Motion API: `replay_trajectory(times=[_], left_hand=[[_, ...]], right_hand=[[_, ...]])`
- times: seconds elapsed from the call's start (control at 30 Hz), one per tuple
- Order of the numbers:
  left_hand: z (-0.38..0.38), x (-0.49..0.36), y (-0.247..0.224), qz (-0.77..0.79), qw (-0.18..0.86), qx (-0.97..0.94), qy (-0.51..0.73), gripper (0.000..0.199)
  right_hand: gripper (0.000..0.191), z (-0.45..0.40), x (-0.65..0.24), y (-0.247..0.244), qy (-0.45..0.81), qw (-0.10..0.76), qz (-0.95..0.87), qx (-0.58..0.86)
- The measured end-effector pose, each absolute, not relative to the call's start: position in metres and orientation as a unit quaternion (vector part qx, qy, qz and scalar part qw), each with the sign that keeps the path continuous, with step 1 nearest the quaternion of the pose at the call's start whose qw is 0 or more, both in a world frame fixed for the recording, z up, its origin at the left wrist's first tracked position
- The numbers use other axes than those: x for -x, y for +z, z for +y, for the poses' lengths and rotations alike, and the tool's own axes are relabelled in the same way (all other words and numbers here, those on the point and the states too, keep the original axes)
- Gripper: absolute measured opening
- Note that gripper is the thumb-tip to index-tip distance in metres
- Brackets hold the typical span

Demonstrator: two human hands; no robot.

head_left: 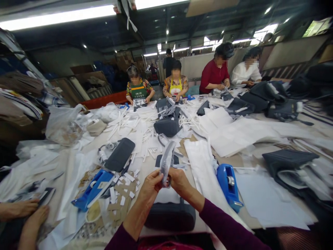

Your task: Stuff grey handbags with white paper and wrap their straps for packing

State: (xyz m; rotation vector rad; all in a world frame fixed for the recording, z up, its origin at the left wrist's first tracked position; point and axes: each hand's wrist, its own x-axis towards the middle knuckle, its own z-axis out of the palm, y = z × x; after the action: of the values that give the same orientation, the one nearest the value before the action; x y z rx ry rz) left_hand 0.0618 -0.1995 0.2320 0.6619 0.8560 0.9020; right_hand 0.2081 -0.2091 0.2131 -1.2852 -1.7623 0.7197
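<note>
My left hand [153,182] and my right hand [179,180] meet in the middle of the view, above the near edge of the table. Both are closed on a strap [168,156] in clear, greyish wrapping, which rises upright from between the fingers. Small details at the fingertips are blurred. Below my hands lies a dark bag [170,217] at the table's front edge, with white sheet material on top of it. Another dark piece [159,160] shows just behind the strap.
Blue tape dispensers stand to the left [95,189] and right [229,185]. A dark case [120,153], white strips [139,139], white sheets [270,198] and dark bags [168,125] cover the table. A co-worker's hands [28,211] are at lower left; several people work across the table.
</note>
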Motion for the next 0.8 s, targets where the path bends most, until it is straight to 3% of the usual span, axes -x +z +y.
replay_trajectory(times=[0.13,0.2,0.33,0.47,0.67,0.8], left_hand=[[-0.201,-0.067,0.228,0.41,0.678,-0.333,0.512,0.04],[-0.202,-0.071,0.222,0.443,0.627,-0.354,0.535,0.051],[-0.213,-0.085,0.204,0.467,0.587,-0.411,0.518,0.056],[-0.224,-0.094,0.193,0.455,0.588,-0.435,0.508,0.051],[-0.209,-0.089,0.212,0.503,0.546,-0.481,0.466,0.05],[-0.193,-0.084,0.233,0.414,0.707,-0.43,0.378,0.052]], right_hand=[[0.018,-0.225,-0.209,0.215,0.296,0.519,-0.567,0.568],[0.022,-0.232,-0.207,0.213,0.363,0.531,-0.493,0.585],[0.03,-0.236,-0.196,0.208,0.563,0.547,-0.353,0.509],[0.03,-0.227,-0.188,0.204,0.623,0.606,-0.227,0.439],[0.015,-0.224,-0.195,0.201,0.492,0.609,-0.346,0.518],[0.022,-0.228,-0.199,0.202,0.338,0.581,-0.525,0.523]])
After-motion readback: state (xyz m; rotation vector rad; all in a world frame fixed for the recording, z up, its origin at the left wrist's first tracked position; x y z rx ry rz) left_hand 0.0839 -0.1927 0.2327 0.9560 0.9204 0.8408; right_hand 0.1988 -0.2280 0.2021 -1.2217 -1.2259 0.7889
